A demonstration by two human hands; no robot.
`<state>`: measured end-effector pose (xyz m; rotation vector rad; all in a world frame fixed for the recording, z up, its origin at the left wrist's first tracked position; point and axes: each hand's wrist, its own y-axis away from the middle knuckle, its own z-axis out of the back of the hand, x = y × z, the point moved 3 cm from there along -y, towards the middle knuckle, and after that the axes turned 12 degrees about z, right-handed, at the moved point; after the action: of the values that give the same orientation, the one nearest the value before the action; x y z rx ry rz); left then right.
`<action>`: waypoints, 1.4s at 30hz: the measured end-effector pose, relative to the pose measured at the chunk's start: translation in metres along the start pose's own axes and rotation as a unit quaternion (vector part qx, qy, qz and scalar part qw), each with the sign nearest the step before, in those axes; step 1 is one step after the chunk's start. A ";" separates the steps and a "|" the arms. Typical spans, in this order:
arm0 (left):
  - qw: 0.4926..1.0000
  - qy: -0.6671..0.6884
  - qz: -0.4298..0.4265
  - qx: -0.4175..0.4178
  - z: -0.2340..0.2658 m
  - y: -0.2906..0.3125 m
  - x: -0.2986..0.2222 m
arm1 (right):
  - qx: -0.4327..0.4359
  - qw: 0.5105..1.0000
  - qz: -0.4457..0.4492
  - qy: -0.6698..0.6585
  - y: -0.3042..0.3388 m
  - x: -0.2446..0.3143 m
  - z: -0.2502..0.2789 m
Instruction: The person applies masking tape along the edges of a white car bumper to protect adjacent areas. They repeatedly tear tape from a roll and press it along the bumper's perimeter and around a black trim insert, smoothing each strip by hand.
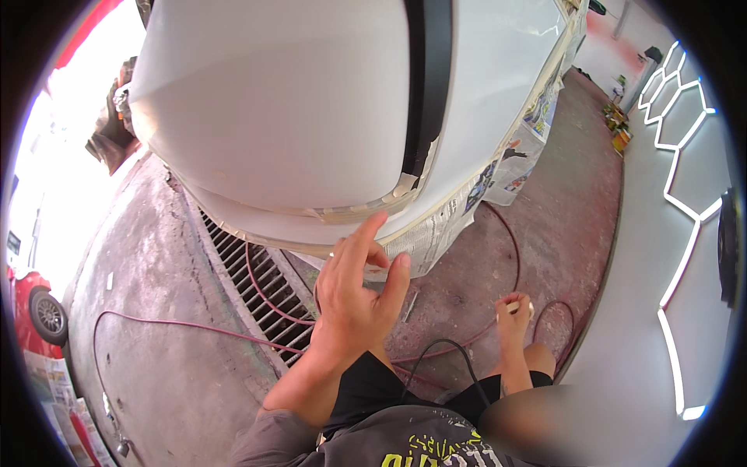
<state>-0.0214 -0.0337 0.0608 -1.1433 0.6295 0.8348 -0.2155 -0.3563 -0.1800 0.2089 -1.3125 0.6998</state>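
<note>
A white car body panel fills the top middle, with a black trim strip running down it. Strips of masking tape line its lower edge, and more tape sits at the foot of the trim. Newspaper sheets hang taped below that edge. My left hand is raised at the taped edge, its thumb and index finger apart and nothing seen between them; I cannot tell whether the fingertip touches. Low by my knee, my right hand is closed on a small cream-coloured piece that looks like crumpled masking tape.
A metal floor grate runs under the panel's left side. Reddish hoses snake over the concrete floor. A red car with a visible wheel stands at the far left. Hexagonal light tubes cover the right wall; cans stand beyond.
</note>
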 end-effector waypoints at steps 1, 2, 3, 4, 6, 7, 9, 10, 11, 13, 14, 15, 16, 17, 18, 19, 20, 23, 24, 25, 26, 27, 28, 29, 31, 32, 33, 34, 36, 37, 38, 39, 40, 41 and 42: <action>1.000 -0.025 -0.011 -0.005 -0.002 -0.006 -0.006 | 0.005 1.000 -0.018 0.015 0.012 -0.022 -0.004; 0.999 -0.041 -0.003 0.000 -0.005 -0.010 -0.012 | 0.014 0.999 -0.036 0.026 0.018 -0.035 -0.012; 0.998 -0.060 0.002 -0.003 -0.008 -0.011 -0.015 | 0.034 0.998 -0.045 0.009 0.020 -0.041 -0.018; 0.997 -0.078 0.007 -0.006 -0.013 -0.013 -0.017 | 0.053 0.997 -0.054 -0.007 0.022 -0.046 -0.023; 0.993 -0.112 0.016 -0.016 -0.018 -0.016 -0.015 | 0.093 0.994 -0.056 -0.020 0.023 -0.048 -0.034; 0.992 -0.123 0.019 -0.024 -0.021 -0.018 -0.013 | 0.110 0.993 -0.045 -0.014 0.014 -0.033 -0.037; 0.991 -0.122 0.044 -0.029 -0.025 -0.018 -0.018 | 0.127 0.991 -0.037 -0.017 0.005 -0.033 -0.038; 0.991 -0.112 0.069 -0.027 -0.027 -0.016 -0.021 | 0.129 0.990 -0.041 -0.026 0.001 -0.043 -0.036; 0.990 -0.103 0.093 -0.024 -0.029 -0.016 -0.024 | 0.131 0.990 -0.046 -0.034 -0.001 -0.052 -0.036; 0.973 -0.213 0.084 -0.031 -0.028 -0.014 -0.026 | 0.138 0.989 -0.044 -0.037 -0.005 -0.042 -0.036; 0.960 -0.265 0.078 -0.034 -0.028 -0.014 -0.025 | 0.141 0.988 -0.043 -0.037 -0.007 -0.037 -0.035; 0.947 -0.318 0.019 -0.049 -0.029 -0.013 -0.025 | 0.131 0.990 -0.036 -0.045 -0.008 -0.037 -0.035; 0.926 -0.369 -0.040 -0.064 -0.030 -0.012 -0.022 | 0.121 0.991 -0.028 -0.054 -0.011 -0.038 -0.035; 0.899 -0.418 -0.100 -0.079 -0.030 -0.011 -0.020 | 0.111 0.992 -0.021 -0.063 -0.014 -0.039 -0.035; 0.888 -0.435 -0.125 -0.080 -0.025 -0.010 -0.017 | 0.117 0.990 -0.025 -0.069 -0.015 -0.041 -0.037; 0.878 -0.447 -0.149 -0.079 -0.021 -0.008 -0.013 | 0.118 0.990 -0.030 -0.072 -0.016 -0.042 -0.034; 0.867 -0.460 -0.174 -0.077 -0.017 -0.008 -0.014 | 0.120 0.989 -0.035 -0.075 -0.018 -0.043 -0.033; 0.891 -0.438 -0.102 -0.068 -0.011 -0.014 -0.017 | 0.117 0.989 -0.047 -0.078 -0.022 -0.034 -0.020; 0.878 -0.468 -0.090 -0.049 -0.015 -0.015 -0.016 | 0.113 0.990 -0.038 -0.073 -0.024 -0.037 -0.017; 0.864 -0.497 -0.077 -0.030 -0.020 -0.017 -0.014 | 0.110 0.991 -0.028 -0.069 -0.026 -0.040 -0.014; 0.848 -0.526 -0.064 -0.011 -0.023 -0.018 -0.012 | 0.106 0.992 -0.018 -0.065 -0.027 -0.042 -0.012; 0.835 -0.548 -0.055 0.000 -0.024 -0.017 -0.009 | 0.106 0.992 -0.022 -0.071 -0.027 -0.039 -0.012; 0.821 -0.569 -0.045 0.010 -0.022 -0.016 -0.007 | 0.105 0.991 -0.026 -0.078 -0.027 -0.036 -0.011; 0.806 -0.590 -0.036 0.021 -0.020 -0.014 -0.004 | 0.105 0.990 -0.030 -0.085 -0.026 -0.033 -0.011; 0.774 -0.621 -0.107 0.060 -0.010 -0.013 -0.003 | 0.102 0.990 -0.031 -0.097 -0.027 -0.031 -0.010; 0.755 -0.635 -0.142 0.079 -0.009 -0.013 -0.004 | 0.100 0.989 -0.031 -0.104 -0.027 -0.031 -0.009; 0.780 -0.607 -0.141 0.056 -0.008 -0.015 -0.009 | 0.098 0.989 -0.029 -0.106 -0.027 -0.030 -0.010; 0.804 -0.577 -0.139 0.033 -0.007 -0.019 -0.015 | 0.095 0.989 -0.028 -0.109 -0.028 -0.029 -0.009; 0.817 -0.563 -0.118 0.022 -0.009 -0.025 -0.017 | 0.099 0.989 -0.028 -0.105 -0.028 -0.024 -0.009; 0.808 -0.580 -0.099 0.034 -0.012 -0.028 -0.015 | 0.107 0.989 -0.030 -0.099 -0.028 -0.019 -0.010; 0.797 -0.597 -0.080 0.046 -0.013 -0.029 -0.012 | 0.115 0.989 -0.032 -0.092 -0.028 -0.016 -0.012; 0.784 -0.611 -0.105 0.039 -0.013 -0.029 -0.012 | 0.116 0.988 -0.027 -0.095 -0.028 -0.020 -0.014; 0.769 -0.624 -0.130 0.032 -0.011 -0.029 -0.011 | 0.118 0.988 -0.023 -0.097 -0.029 -0.026 -0.018; 0.754 -0.638 -0.155 0.024 -0.008 -0.029 -0.011 | 0.121 0.987 -0.019 -0.101 -0.029 -0.030 -0.020; 0.743 -0.648 -0.153 0.064 -0.006 -0.025 -0.010 | 0.120 0.987 -0.021 -0.107 -0.029 -0.028 -0.021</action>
<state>-0.0057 -0.0465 0.0801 -0.2926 -0.6570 1.0421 -0.1841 -0.3784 -0.2049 0.5170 -1.4211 0.8160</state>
